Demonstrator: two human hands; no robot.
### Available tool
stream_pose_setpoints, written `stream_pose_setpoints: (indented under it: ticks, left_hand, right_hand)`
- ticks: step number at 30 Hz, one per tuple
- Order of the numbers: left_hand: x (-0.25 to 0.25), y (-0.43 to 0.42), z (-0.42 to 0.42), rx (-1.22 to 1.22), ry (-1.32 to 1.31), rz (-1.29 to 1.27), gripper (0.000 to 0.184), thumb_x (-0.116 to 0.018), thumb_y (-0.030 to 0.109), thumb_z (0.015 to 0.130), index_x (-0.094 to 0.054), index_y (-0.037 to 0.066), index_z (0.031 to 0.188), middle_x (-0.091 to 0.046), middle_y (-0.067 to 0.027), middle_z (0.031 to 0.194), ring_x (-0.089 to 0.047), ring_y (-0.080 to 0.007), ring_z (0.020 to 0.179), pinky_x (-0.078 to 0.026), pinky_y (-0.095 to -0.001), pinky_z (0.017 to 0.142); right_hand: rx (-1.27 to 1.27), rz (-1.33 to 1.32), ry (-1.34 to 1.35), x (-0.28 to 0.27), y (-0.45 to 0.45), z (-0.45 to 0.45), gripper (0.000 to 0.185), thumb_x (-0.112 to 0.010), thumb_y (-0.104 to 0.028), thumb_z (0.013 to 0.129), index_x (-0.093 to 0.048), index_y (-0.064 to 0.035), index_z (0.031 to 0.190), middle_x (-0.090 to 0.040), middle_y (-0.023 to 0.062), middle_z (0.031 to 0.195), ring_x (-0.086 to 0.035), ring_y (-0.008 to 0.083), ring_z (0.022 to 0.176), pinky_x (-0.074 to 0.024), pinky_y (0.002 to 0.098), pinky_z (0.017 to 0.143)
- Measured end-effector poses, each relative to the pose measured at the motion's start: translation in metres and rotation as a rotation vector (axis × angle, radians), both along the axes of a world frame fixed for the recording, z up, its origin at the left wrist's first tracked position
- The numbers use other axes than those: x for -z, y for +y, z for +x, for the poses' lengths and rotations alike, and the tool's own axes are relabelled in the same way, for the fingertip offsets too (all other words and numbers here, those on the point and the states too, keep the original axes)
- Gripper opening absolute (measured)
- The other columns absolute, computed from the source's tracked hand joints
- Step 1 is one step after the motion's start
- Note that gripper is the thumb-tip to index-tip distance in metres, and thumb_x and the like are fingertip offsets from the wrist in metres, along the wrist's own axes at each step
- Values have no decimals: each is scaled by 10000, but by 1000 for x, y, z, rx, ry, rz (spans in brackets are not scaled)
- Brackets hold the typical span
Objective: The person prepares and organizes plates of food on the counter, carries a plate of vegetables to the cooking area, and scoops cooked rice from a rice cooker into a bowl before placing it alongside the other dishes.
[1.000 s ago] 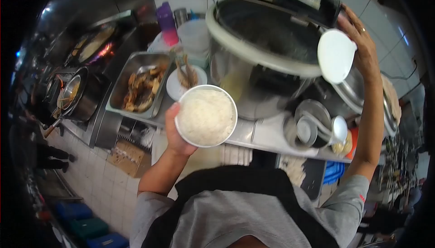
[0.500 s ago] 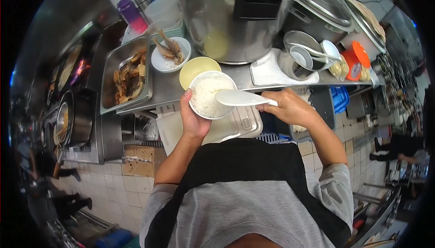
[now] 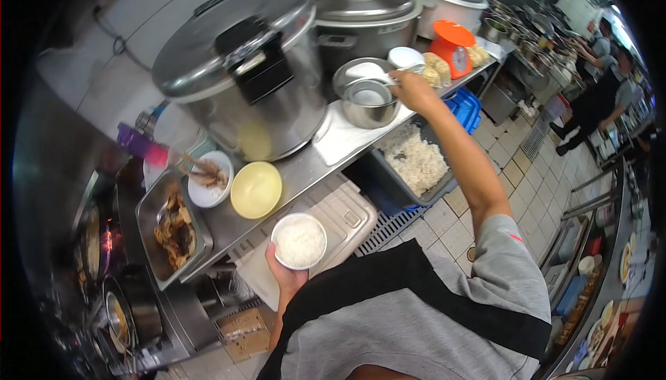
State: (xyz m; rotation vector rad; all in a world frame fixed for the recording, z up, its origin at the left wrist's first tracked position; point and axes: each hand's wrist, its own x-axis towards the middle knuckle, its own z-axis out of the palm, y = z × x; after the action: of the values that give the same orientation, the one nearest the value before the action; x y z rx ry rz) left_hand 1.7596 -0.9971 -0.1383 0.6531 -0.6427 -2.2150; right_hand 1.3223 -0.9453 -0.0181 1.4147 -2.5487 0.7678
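Rice bowl (image 3: 302, 267) is sitting in the left hand (image 3: 288, 278), thumb up by the rim and the palm side underneath, so that hand's basically wrapped around it. It's out in front of the desk (image 3: 298, 174) edge, near the apron, above a pale plastic lid (image 3: 347, 215) lower down. The rice (image 3: 299, 240) fills it pretty much to the rim.

Right hand (image 3: 411, 90) is stretched way off to the other side, by the steel pot (image 3: 372, 114), and looks narrowed on the handle of a white paddle (image 3: 364, 70). Fingertips are partly hidden, so I can't tell how firm that grip is, or if the paddle head touches the metal.

IMO with 2 hands this far apart, the trick is keeping the bowl level and tucked in while the far arm works. I'd go slow around the pot, keep the sleeve up, and not bump the orange scale (image 3: 453, 54) or the small white bowl (image 3: 406, 56) next to it. Also watch the yellow bowl (image 3: 257, 190), just past the rice on the desk, cuz a careless swing could clip it.
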Motion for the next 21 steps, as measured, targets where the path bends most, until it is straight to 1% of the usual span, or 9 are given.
stream_pose_setpoints:
  ticks: [3, 8, 10, 11, 14, 16, 17, 19, 21]
  left_hand:
    - [16, 23, 4, 80, -52, 79, 652, -357, 515, 872, -441, 26, 1296, -540, -157, 1248, -529, -302, 1145, -418, -424, 981]
    - [37, 65, -28, 11, -349, 174, 638, -448, 542, 831, -475, 81, 1271, -562, -123, 1205, -551, -285, 1086, -451, -425, 905]
    - [48, 81, -54, 154, -342, 167, 631, -457, 539, 828, -479, 86, 1266, -563, -116, 1203, -552, -283, 1081, -451, -423, 899]
    - [53, 90, -68, 220, -340, 165, 628, -461, 538, 827, -480, 89, 1264, -564, -113, 1201, -552, -282, 1078, -451, -421, 896]
    - [58, 129, -116, 397, -330, 159, 618, -473, 535, 823, -486, 96, 1257, -566, -103, 1197, -552, -278, 1071, -452, -417, 887]
    - [46, 174, -159, 503, -284, 153, 628, -471, 548, 817, -488, 96, 1252, -573, -107, 1186, -568, -289, 1046, -476, -433, 845]
    - [38, 201, -181, 554, -259, 155, 633, -469, 555, 814, -489, 96, 1249, -576, -109, 1180, -576, -294, 1034, -488, -440, 824]
    - [18, 256, -219, 729, -287, 106, 648, -462, 571, 810, -487, 96, 1250, -589, -118, 1161, -603, -306, 978, -516, -451, 740]
    - [15, 308, -256, 898, -277, 94, 664, -454, 588, 806, -486, 98, 1252, -601, -126, 1140, -623, -316, 924, -532, -458, 659]
  right_hand:
    - [-53, -248, 109, -7, 6, 8, 285, -585, -154, 809, -586, 6, 1045, -567, 216, 1125, -573, 375, 998, -473, 416, 858]
    - [-335, -366, 163, 55, 107, 64, 196, -583, -228, 820, -602, -82, 949, -594, 143, 877, -612, 315, 779, -511, 392, 659]
    - [-406, -93, -175, 90, 185, 104, 334, -497, -384, 907, -614, -78, 969, -621, 162, 854, -611, 337, 808, -499, 423, 689]
    - [-342, 107, -505, 101, 227, 121, 448, -432, -454, 937, -612, -59, 1046, -637, 152, 966, -611, 326, 886, -495, 410, 776]
    - [-443, 203, -881, 273, 372, 138, 436, -473, -425, 907, -620, -58, 1093, -595, 178, 1169, -581, 330, 1047, -450, 419, 887]
    - [-80, 868, -826, 301, 465, 151, 438, -558, -399, 807, -632, -97, 1116, -606, 138, 1176, -574, 311, 1083, -461, 416, 882]
    - [223, 1022, -797, 277, 511, 167, 424, -585, -388, 797, -637, -116, 1117, -609, 135, 1170, -581, 304, 1075, -468, 428, 875]
    - [436, 1167, -867, 246, 583, 174, 372, -586, -333, 807, -643, -128, 1112, -611, 142, 1160, -584, 306, 1066, -475, 448, 866]
    - [465, 957, -844, 263, 642, 170, 318, -582, -293, 812, -666, -98, 1049, -644, 141, 1071, -618, 316, 977, -500, 440, 812]
